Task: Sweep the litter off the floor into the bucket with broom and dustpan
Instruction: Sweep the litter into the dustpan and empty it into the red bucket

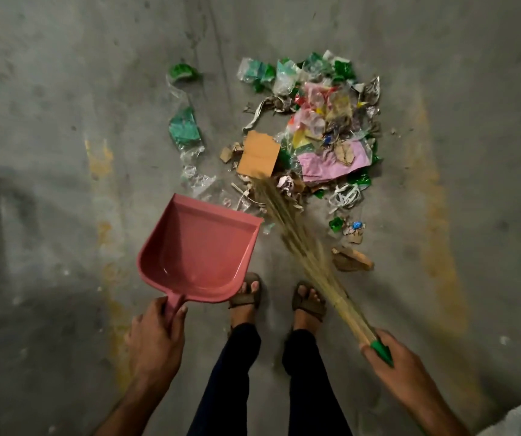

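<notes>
Litter [312, 133] lies heaped on the concrete floor [64, 121]: light plastic wrappers, paper, stiff cardboard piece [259, 154]; likely to scatter. Grass broom [297, 243], tips touching the heap, is clenched by right hand [391, 363] at its green handle; left hand [155, 338] grips the empty pink dustpan [199, 250]. Bucket unseen.

No legible text, brand or number shows anywhere in this head-camera view: the green printed wrappers [185, 127] and the heap of litter [322, 121] carry markings too blurred to make out, and a clear plastic scrap [221, 199] just beyond the dustpan [196, 250] bears faint reddish marks that might be letters or digits but cannot be read; the cardboard piece [260, 154], the pink sheet [331, 162] and the dustpan show no lettering
</notes>
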Tool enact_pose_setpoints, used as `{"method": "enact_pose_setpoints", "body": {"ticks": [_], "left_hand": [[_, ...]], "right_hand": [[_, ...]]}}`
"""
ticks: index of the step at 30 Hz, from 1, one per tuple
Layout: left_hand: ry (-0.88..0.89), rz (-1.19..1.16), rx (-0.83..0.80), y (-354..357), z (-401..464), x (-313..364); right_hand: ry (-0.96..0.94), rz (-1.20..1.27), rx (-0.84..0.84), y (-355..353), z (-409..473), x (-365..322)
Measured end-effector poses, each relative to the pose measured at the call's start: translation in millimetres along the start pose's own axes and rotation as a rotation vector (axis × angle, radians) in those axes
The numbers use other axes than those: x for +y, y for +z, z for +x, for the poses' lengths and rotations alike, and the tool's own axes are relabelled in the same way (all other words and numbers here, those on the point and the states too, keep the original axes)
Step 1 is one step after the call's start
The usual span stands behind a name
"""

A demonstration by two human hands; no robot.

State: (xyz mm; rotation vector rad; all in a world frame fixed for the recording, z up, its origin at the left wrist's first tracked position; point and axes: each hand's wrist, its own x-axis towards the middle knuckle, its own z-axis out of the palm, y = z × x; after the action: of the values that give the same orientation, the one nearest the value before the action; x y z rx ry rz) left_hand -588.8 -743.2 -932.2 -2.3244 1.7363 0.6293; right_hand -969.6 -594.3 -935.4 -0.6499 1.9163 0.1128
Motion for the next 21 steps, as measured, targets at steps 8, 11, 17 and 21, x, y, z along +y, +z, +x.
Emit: {"method": "enact_pose_setpoints", "body": {"ticks": [8,11,17,21], "left_hand": [[-0.111,0.005,0.132,-28,13,-55],[-0.106,0.078,0.110,-20,28,-74],[-0.081,0.133,0.029,9,53,-82],[-0.056,0.076,-0.015,24,58,-70]], "right_hand": [[-0.126,-0.232,-0.241,57,19,-73],[-0.215,-0.339,-0.253,87,68,-135],[0.006,-0.285,-0.153,124,156,-187],[0.153,0.114,-0.134,113,140,-133]]}}
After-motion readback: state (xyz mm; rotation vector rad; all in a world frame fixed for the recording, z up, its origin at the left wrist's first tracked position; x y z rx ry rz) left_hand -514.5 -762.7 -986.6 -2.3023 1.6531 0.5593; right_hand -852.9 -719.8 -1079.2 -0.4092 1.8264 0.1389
